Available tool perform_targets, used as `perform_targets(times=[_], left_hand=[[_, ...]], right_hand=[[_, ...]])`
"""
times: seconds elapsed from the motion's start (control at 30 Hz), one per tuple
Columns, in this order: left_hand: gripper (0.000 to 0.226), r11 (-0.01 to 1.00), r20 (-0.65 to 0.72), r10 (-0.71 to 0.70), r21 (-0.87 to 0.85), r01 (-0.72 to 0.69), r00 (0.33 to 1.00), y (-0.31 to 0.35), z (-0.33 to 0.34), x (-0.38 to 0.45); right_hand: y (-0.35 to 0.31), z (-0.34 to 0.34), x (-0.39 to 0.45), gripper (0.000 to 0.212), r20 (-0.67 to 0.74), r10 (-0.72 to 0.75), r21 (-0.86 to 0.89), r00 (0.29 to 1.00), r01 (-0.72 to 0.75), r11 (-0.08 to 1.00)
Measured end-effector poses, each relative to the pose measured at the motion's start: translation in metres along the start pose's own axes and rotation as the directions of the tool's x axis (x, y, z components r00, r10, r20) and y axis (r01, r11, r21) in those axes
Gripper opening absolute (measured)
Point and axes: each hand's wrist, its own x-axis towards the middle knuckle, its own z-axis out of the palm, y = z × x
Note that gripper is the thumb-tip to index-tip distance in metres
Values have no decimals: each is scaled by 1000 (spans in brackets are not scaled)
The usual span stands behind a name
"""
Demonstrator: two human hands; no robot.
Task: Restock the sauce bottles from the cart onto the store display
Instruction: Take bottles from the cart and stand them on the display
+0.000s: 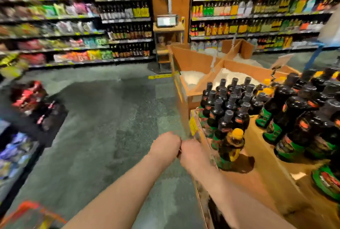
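Note:
The wooden store display (261, 177) fills the lower right. Several dark sauce bottles with grey caps and green labels (226, 107) stand on it in a tight group. A yellow-capped bottle (233, 146) stands alone at the front of that group. More large dark bottles (294, 118) crowd the right side. My left hand (165, 146) and my right hand (193, 153) meet knuckle to knuckle at the display's front left corner, just left of the yellow-capped bottle. I see only the backs of both hands, and the fingers are hidden. The frame is blurred.
At the left edge are dark wrapped packs with red labels (29, 98), and blue packs (14, 153) sit below them. Cardboard bins of white grain (195, 78) stand behind the display. Stocked shelves (257, 8) line the back wall. The green floor (103, 118) is open ahead.

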Motion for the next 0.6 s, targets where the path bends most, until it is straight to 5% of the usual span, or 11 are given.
perform_targets(times=[0.27, 0.6], left_hand=[[24, 948, 1, -308, -82, 307, 951, -105, 25, -115], [28, 696, 195, -689, -93, 712, 699, -225, 88, -327]], right_hand=[[-134, 33, 0, 22, 71, -318, -40, 945, 321, 946], [-334, 114, -66, 21, 197, -685, 51, 701, 691, 721]])
